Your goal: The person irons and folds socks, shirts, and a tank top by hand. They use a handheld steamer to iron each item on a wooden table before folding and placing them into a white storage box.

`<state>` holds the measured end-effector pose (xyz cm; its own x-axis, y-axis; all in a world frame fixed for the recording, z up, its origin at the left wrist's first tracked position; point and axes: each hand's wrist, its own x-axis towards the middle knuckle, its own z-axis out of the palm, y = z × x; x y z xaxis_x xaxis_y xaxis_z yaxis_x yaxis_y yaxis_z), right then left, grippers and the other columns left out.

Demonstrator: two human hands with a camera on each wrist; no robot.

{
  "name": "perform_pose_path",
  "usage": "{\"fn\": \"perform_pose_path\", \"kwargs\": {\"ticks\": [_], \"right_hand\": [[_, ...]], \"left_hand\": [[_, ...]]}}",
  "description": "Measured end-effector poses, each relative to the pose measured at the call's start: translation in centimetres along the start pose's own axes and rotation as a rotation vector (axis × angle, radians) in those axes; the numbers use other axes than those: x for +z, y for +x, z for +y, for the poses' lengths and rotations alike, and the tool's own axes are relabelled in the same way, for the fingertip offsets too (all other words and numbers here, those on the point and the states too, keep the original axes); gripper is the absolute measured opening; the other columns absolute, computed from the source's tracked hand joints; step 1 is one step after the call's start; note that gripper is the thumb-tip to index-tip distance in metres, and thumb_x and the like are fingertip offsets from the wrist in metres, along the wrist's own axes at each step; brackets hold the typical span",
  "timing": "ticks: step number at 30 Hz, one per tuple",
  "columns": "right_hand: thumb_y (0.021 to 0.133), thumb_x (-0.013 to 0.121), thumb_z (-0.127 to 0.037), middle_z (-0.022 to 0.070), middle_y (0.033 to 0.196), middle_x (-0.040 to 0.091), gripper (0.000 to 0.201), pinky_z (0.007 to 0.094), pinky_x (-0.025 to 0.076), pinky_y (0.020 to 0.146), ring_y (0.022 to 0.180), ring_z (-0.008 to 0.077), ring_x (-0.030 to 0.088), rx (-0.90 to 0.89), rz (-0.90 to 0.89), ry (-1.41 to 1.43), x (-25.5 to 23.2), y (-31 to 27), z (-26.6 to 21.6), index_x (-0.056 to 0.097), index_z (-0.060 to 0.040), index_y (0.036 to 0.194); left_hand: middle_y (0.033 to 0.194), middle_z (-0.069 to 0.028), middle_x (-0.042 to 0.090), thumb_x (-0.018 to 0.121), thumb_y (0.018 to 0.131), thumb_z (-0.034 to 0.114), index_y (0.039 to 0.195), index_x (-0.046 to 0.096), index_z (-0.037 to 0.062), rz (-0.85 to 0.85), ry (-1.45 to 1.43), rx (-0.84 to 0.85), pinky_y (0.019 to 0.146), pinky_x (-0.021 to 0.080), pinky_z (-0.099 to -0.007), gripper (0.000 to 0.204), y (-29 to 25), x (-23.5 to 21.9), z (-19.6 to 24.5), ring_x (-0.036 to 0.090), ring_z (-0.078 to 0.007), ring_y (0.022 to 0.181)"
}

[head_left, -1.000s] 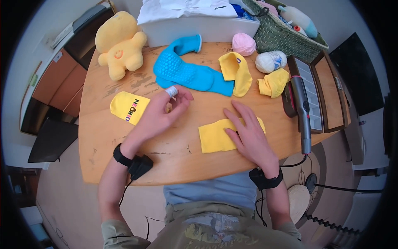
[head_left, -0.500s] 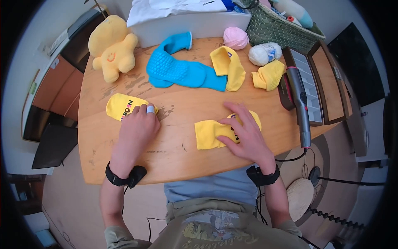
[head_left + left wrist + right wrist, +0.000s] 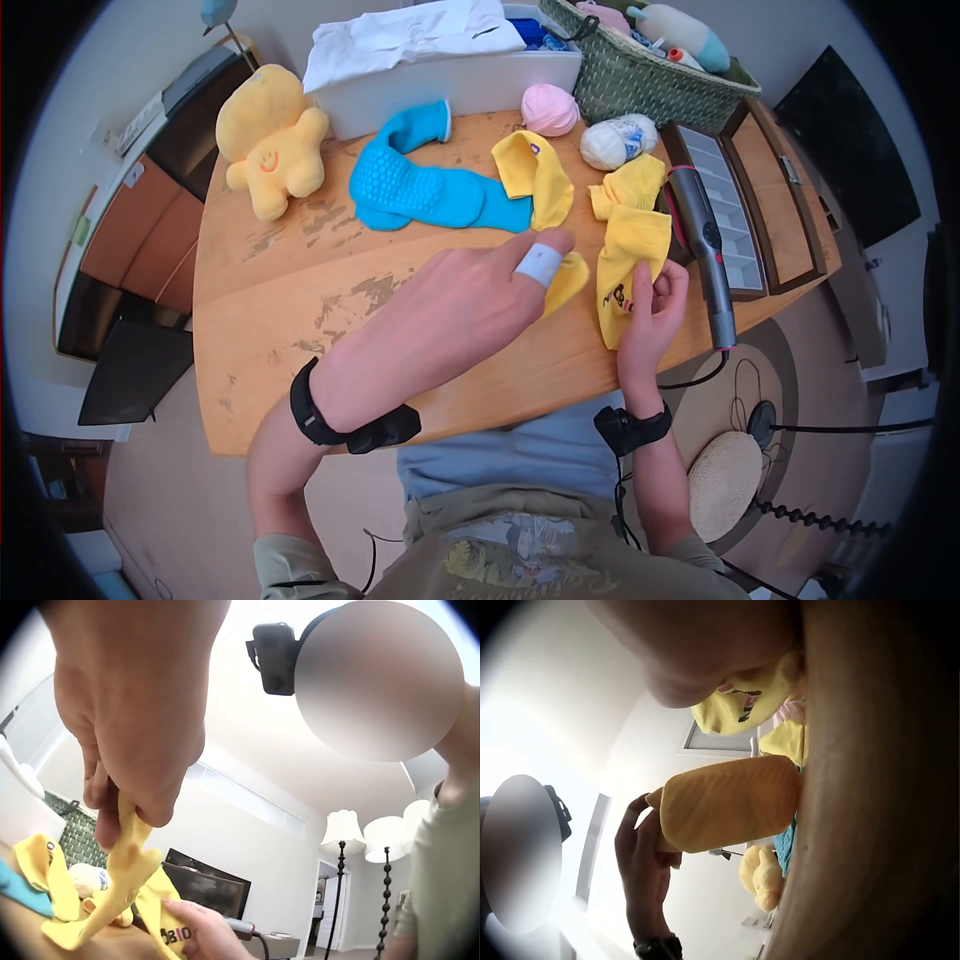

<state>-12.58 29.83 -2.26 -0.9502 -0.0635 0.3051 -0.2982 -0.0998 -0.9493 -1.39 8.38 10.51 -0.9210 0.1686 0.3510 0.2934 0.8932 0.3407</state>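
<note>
Wooden counter, worn in patches, in a light-walled room. Along its far edge we list one white bin and, at the far right corner, one green woven basket. Far left corner: one yellow plush toy. Between: one blue bumpy item, one loose yellow sock at its right end, pink yarn, white yarn. Right edge: one crumpled yellow cloth, one open compartment box, one grey corded appliance.

Held, two. Left hand: fingers pinched on a hanging sock, over the counter's right half; whether its lower end touches wood we cannot tell. Right hand: fingers curled, thumb pressed on a printed sock, near the right edge.

Risks, as we judge: the two socks, held close, could tangle if the hands cross; a slack left pinch could drop its sock; the right knuckles, near the appliance, could nudge it over the right edge
</note>
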Motion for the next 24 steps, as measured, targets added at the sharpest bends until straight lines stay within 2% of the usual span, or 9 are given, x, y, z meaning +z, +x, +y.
{"fn": "perform_pose_path", "kwargs": {"ticks": [2, 5, 8, 11, 14, 17, 20, 23, 24], "right_hand": [[0.109, 0.059, -0.012, 0.006, 0.109, 0.066, 0.017, 0.0223, 0.05, 0.076, 0.092, 0.0076, 0.062, 0.01, 0.026, 0.007, 0.1, 0.1, -0.2, 0.05, -0.0032, 0.121], [0.11, 0.056, -0.013, 0.0088, 0.116, 0.07, 0.019, 0.0263, 0.053, 0.087, 0.102, 0.0112, 0.066, -0.095, 0.068, -0.003, 0.2, 0.0, 0.2, 0.052, -0.0021, 0.126], [0.11, 0.055, -0.011, 0.0106, 0.121, 0.069, 0.024, 0.0288, 0.055, 0.089, 0.105, 0.014, 0.067, -0.098, 0.076, 0.054, 0.3, -0.2, 0.0, 0.051, -0.0015, 0.132], [0.11, 0.054, -0.011, 0.0111, 0.126, 0.067, 0.031, 0.031, 0.055, 0.09, 0.106, 0.0159, 0.068, -0.118, 0.074, 0.043, 0.2, -0.2, -0.5, 0.049, -0.0015, 0.139], [0.111, 0.052, -0.013, 0.0111, 0.131, 0.064, 0.034, 0.0319, 0.056, 0.09, 0.108, 0.0166, 0.067, -0.109, 0.151, 0.064, 0.3, 0.0, -0.5, 0.047, -0.002, 0.143], [0.111, 0.05, -0.012, 0.0118, 0.13, 0.063, 0.036, 0.03, 0.058, 0.083, 0.106, 0.0158, 0.068, -0.091, 0.137, 0.081, 0.5, 0.0, -1.3, 0.043, -0.0015, 0.145], [0.111, 0.049, -0.011, 0.0131, 0.126, 0.064, 0.037, 0.0292, 0.06, 0.077, 0.099, 0.0161, 0.07, -0.056, 0.09, 0.089, 0.6, -0.2, -1.1, 0.041, -0.0007, 0.145], [0.112, 0.049, -0.012, 0.0144, 0.123, 0.066, 0.036, 0.0298, 0.061, 0.073, 0.093, 0.0177, 0.072, -0.03, 0.025, 0.082, 0.7, 0.0, -1.1, 0.041, -0.0002, 0.145], [0.112, 0.049, -0.013, 0.0148, 0.121, 0.067, 0.036, 0.0301, 0.061, 0.072, 0.091, 0.0183, 0.072, -0.019, 0.008, 0.079, 0.7, 0.0, -1.2, 0.041, -0.0001, 0.145]], "left_hand": [[0.1, -0.0191, 0.069, 0.066, 0.088, -0.001, 0.121, 0.058, 0.0055, 0.114, -0.12, 0.093, 0.066, 0.056, -0.0429, 0.034, 1.1, 0.2, -0.3, 0.069, -0.0367, 0.082], [0.112, -0.0173, 0.069, 0.062, 0.085, -0.01, 0.11, 0.059, 0.0025, 0.107, -0.114, 0.214, 0.079, 0.057, -0.0405, 0.028, 2.2, 0.5, -1.5, 0.069, -0.0346, 0.095], [0.119, -0.0142, 0.068, 0.059, 0.082, -0.015, 0.096, 0.055, 0.0023, 0.263, -0.596, 0.211, 0.089, 0.057, -0.0389, 0.023, 3.1, 0.4, -2.5, 0.069, -0.0317, 0.104], [0.121, -0.0148, 0.065, 0.06, 0.079, -0.016, 0.09, 0.054, 0.0003, 0.42, -0.605, 0.164, 0.089, 0.055, -0.0393, 0.02, 2.4, 0.9, -4.8, 0.065, -0.0379, 0.108], [0.124, -0.0142, 0.064, 0.061, 0.075, -0.017, 0.083, 0.054, 0.0006, 0.324, -0.351, 0.14, 0.096, 0.052, -0.0413, 0.02, -0.6, 2.4, -8.0, 0.061, -0.0371, 0.115], [0.126, -0.013, 0.063, 0.053, 0.075, -0.021, 0.079, 0.05, 0.0013, 0.09, -0.026, 0.117, 0.102, 0.05, -0.0414, 0.023, -4.0, 2.7, -10.9, 0.062, -0.0315, 0.115], [0.129, -0.0128, 0.062, 0.051, 0.073, -0.023, 0.085, 0.056, -0.0008, -0.029, -0.091, 0.026, 0.102, 0.049, -0.0415, 0.025, -5.8, 2.3, -12.8, 0.06, -0.0321, 0.116], [0.129, -0.0125, 0.062, 0.048, 0.072, -0.023, 0.091, 0.06, -0.0023, -0.063, -0.365, -0.083, 0.101, 0.048, -0.0402, 0.031, -7.0, 3.0, -14.5, 0.059, -0.0309, 0.116], [0.127, -0.0128, 0.061, 0.048, 0.075, -0.021, 0.098, 0.061, -0.0017, -0.068, -0.425, -0.098, 0.103, 0.047, -0.04, 0.033, -7.2, 3.2, -14.8, 0.059, -0.0316, 0.117]]}}
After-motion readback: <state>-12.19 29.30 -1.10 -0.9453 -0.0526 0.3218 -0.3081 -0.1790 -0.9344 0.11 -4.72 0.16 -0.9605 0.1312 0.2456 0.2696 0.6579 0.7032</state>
